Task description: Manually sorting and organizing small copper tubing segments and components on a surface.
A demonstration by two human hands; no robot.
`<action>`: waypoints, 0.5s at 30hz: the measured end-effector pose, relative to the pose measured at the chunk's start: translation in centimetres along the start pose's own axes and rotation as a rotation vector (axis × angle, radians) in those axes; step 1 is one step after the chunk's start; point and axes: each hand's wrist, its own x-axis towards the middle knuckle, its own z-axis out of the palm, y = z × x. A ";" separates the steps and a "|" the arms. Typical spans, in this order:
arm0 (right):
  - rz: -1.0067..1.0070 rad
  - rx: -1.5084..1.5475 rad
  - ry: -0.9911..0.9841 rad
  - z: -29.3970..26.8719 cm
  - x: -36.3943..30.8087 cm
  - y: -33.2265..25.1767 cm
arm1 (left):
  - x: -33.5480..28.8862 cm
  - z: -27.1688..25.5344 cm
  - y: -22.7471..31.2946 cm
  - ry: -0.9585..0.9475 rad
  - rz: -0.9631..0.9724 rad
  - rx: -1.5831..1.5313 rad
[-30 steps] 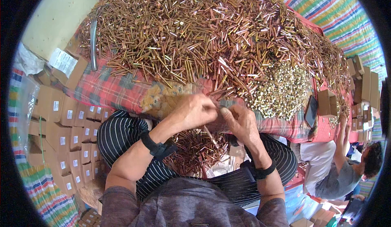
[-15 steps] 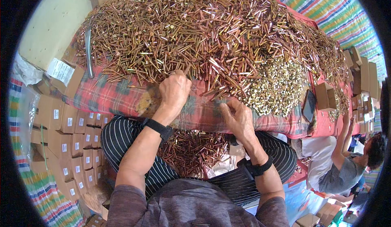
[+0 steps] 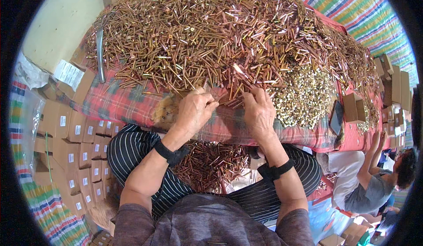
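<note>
A wide heap of slim copper-coloured metal pins [image 3: 189,39] covers the far part of the plaid cloth [image 3: 114,98]. At the heap's near edge, my left hand [image 3: 194,111] is closed, with a slim copper-coloured pin between its fingertips. My right hand [image 3: 261,111] is also closed at the heap's edge, to the right of the left one. Its thumb and fingers pinch around copper-coloured pins that point toward the heap; how many I cannot tell. Just beyond the right hand lies a mound of small gold and whitish pieces [image 3: 304,98], too small to name.
More pins [image 3: 211,164] lie below, between my knees. A curved metal strip [image 3: 100,56] stands at the heap's left. A dark phone [image 3: 336,116] and an open carton [image 3: 354,107] lie right. Stacked cartons [image 3: 66,155] fill the left. Another person [image 3: 368,188] sits far right.
My left hand has drawn back from the heap and shifted right. My right hand has moved up to the heap's edge, its fingers now on pins there.
</note>
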 end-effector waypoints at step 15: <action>0.976 1.523 0.113 -1.8 -1.9 -0.7 | -1.6 -0.2 3.3 -0.372 -0.506 -1.071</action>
